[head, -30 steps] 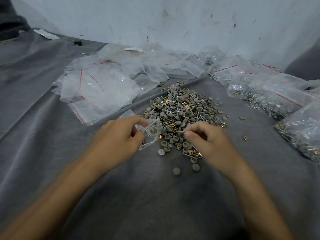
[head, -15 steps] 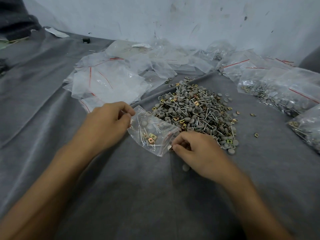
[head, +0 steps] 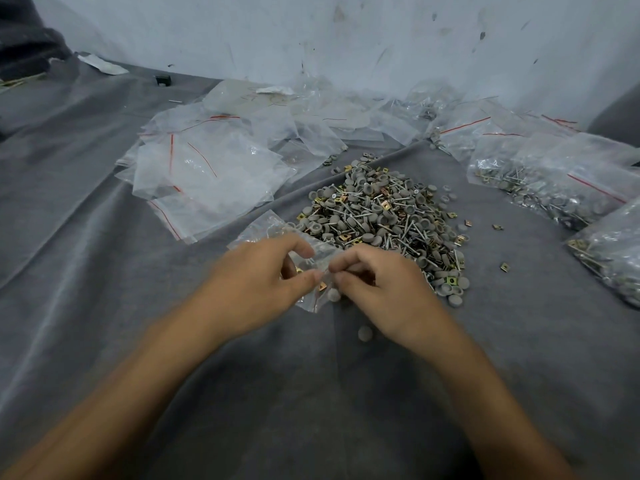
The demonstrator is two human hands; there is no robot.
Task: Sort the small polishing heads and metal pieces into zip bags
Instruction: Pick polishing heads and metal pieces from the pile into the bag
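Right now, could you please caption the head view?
Left hand and right hand pinch a zip bag beside the parts pile.

Left hand (head: 256,282) and right hand (head: 384,292) blurred, zip bag (head: 263,226) half hidden behind fingers (head: 301,249), filled bags (head: 616,244) cut by right edge

- One view only: head-worn, wide-angle, carried above and behind the work.
- Faces forward and steeply down onto wrinkled grey cloth surface (head: 104,306).
- Sits near: takes in both bare forearms from bottom edge up to left hand (head: 256,282) and right hand (head: 384,289), both pinching small clear plastic zip bag (head: 258,227) just below frame centre.
- Catches loose heap of grey polishing heads and brass-coloured metal pieces (head: 381,216) just beyond the hands.
- Ends at scuffed white wall (head: 346,36) across top of frame, met head-on.
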